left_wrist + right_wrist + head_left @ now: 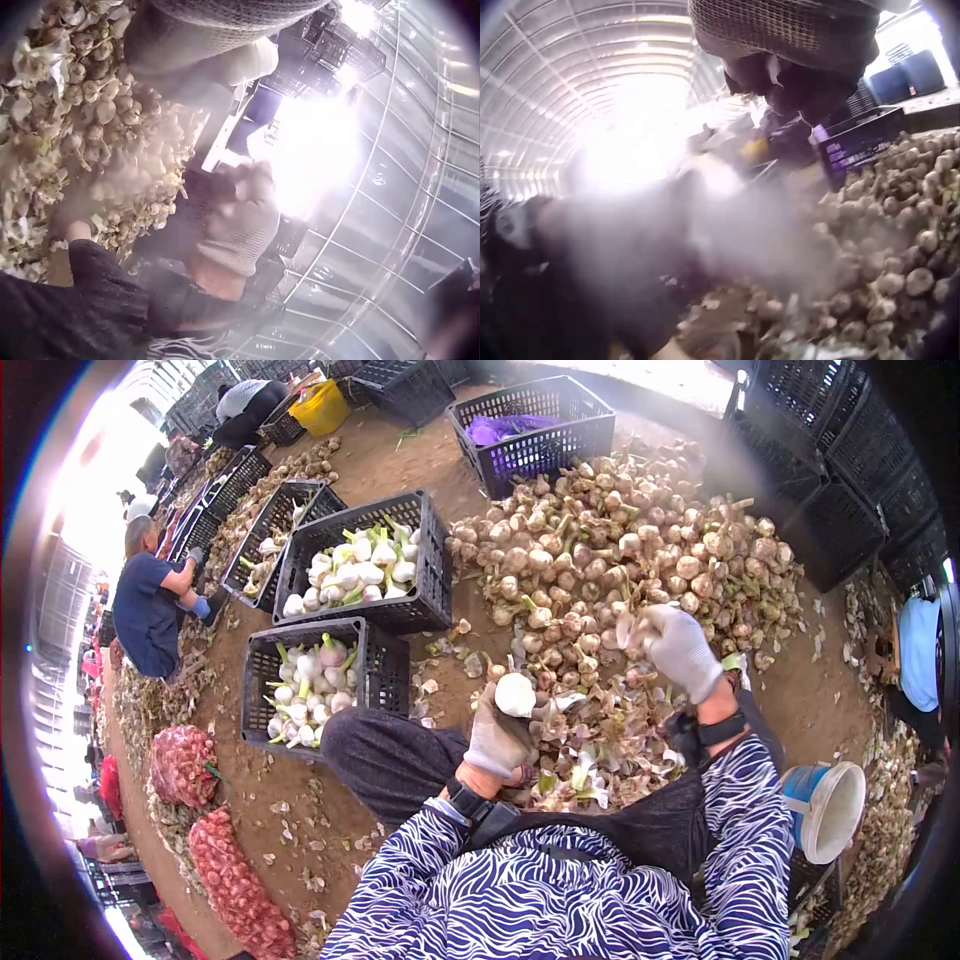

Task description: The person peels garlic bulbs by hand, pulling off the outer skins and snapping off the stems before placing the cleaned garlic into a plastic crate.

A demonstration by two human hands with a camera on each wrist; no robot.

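Note:
My gloved left hand (pixel 500 735) holds a white, cleaned garlic bulb (pixel 515 695) above my lap. My gloved right hand (pixel 680 650) is raised to the right, apart from that bulb and over the near side of the heap of unpeeled garlic (pixel 620 550). Its fingers are curled, and a pale flake of garlic skin (pixel 774 69) shows between them in the right wrist view. The left wrist view has the left hand (pixel 202 52) close at the top and the right hand (pixel 240 217) lower down. Loose peelings (pixel 600 760) cover the ground before me.
Two black crates of cleaned garlic (pixel 430 575) (pixel 375 670) stand at my left. Beyond the heap is a crate with purple netting (pixel 540 435). Red net sacks (pixel 240 885) lie at lower left, a white bucket (pixel 835 815) at right. Another person (pixel 150 605) sits farther left.

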